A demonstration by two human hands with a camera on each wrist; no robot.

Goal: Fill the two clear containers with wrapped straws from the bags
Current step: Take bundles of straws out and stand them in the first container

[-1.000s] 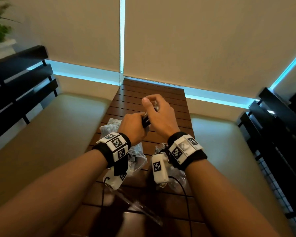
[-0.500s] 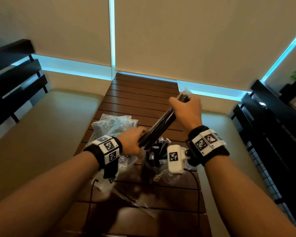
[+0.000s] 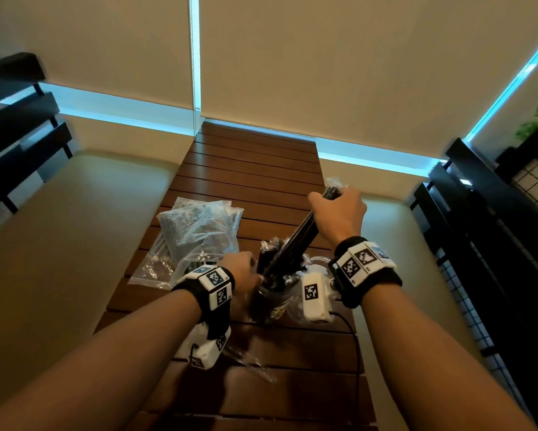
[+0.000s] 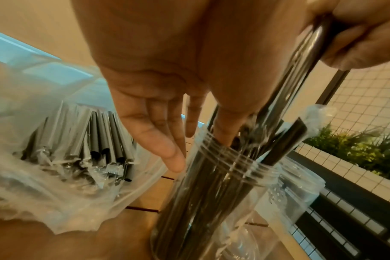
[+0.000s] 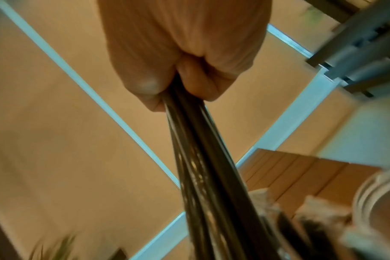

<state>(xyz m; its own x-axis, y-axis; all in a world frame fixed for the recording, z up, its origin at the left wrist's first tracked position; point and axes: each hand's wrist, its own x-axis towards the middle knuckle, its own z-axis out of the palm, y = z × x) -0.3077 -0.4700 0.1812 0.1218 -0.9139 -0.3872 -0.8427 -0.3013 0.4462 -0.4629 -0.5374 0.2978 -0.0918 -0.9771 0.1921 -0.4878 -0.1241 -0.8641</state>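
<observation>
The right hand [image 3: 339,213] is closed in a fist around the top end of a bundle of black wrapped straws [image 3: 295,237], thumb and fingers clamped tight in the right wrist view. The bundle slants down and toward the person, and its lower ends sit inside the mouth of a clear jar [image 4: 223,193] that stands upright on the slatted wooden table [image 3: 255,163]. The jar already holds many dark straws, and one straw [image 4: 285,144] leans out over its threaded rim.

The left hand [image 4: 158,109] holds nothing. Its fingers [image 4: 174,158] are straight and relaxed, just beside the jar's neck, with one fingertip seeming to reach down among the straws at the mouth.

A second clear jar [image 4: 301,193] stands just beside and behind the first; how full it is cannot be told. To the left on the table lies an open plastic bag [image 4: 56,176] with more wrapped straws inside.

To do this step well, the bundle likely needs tipping closer to upright before it is let go, so the ends slide down instead of catching on the crowded straws. The left hand could steady the jar's neck so it does not tip, and guide loose wrapper ends inside the rim.
</observation>
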